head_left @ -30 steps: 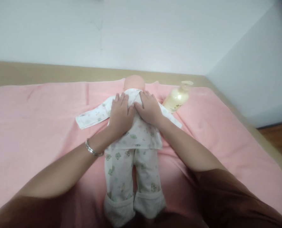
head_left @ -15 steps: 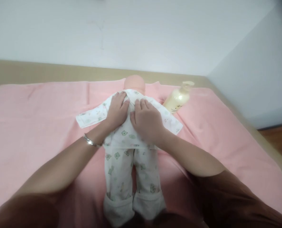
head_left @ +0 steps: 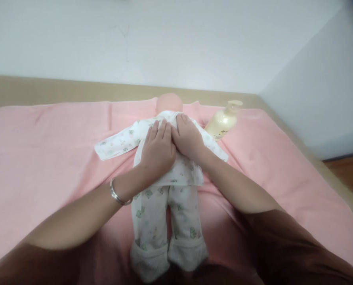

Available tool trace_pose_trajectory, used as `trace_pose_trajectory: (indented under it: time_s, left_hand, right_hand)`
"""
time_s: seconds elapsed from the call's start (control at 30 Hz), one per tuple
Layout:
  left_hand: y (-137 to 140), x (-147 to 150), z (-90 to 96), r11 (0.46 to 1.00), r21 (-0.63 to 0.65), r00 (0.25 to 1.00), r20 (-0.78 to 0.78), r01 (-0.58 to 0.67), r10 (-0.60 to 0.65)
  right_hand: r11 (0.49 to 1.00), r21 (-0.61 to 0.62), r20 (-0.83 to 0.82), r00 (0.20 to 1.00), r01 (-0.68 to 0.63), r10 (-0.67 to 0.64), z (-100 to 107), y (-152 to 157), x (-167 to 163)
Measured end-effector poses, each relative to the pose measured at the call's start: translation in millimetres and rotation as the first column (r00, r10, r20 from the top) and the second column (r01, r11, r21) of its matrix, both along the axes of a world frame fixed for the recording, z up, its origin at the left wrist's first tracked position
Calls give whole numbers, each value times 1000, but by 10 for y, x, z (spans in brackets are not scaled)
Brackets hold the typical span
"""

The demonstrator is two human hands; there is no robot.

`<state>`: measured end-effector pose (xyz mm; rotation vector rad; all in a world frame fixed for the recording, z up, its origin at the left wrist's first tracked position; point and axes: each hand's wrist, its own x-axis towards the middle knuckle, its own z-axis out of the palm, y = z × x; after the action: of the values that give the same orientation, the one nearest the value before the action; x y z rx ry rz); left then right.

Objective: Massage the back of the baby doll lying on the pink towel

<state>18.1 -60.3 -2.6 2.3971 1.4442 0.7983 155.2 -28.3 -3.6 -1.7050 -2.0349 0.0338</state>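
Resting left hand (head_left: 159, 152) and right hand (head_left: 189, 137) on the clothed doll (head_left: 179, 173) with flat, unclenched fingers (head_left: 163, 130), over a pink blanket (head_left: 45, 150), left of the yellow bottle (head_left: 223, 122).

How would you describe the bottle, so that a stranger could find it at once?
On the pink cloth, find the dressed doll in the middle. The bottle is just beyond its white sleeve on the picture's right side. It is glossy and pale yellow with a pump top, unlike the doll's patterned clothes.
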Motion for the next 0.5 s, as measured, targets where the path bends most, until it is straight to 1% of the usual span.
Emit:
trace_pose_trajectory:
  time_s: [0.07, 0.13, 0.23, 0.33, 0.4, 0.5]
  left_hand:
    - [37, -13, -10, 999, -42, 1000, 13, 13, -13]
    - [145, -49, -41, 997, -78, 999, 50, 13, -9]
    - [369, -125, -105, 994, -106, 993, 111, -30, 42]
    - [546, -187, -140, 988, -135, 988, 124, -79, 96]
    - [593, -202, -134, 984, -146, 986, 117, -101, 118]
    - [566, -187, -114, 982, -137, 984, 99, -133, 148]
  right_hand:
    - [1000, 7, 25, 1000, 10, -11, 13, -45, -25]
    - [1000, 12, 58, 998, 16, -16, 36, -134, -74]
    - [1000, 11, 109, 994, 14, -15, 78, -293, -164]
    - [1000, 3, 147, 989, 7, -7, 110, -414, -230]
    - [1000, -4, 158, 987, -4, 5, 120, -448, -246]
    - [1000, -10, 139, 990, -6, 7, 119, -418, -238]
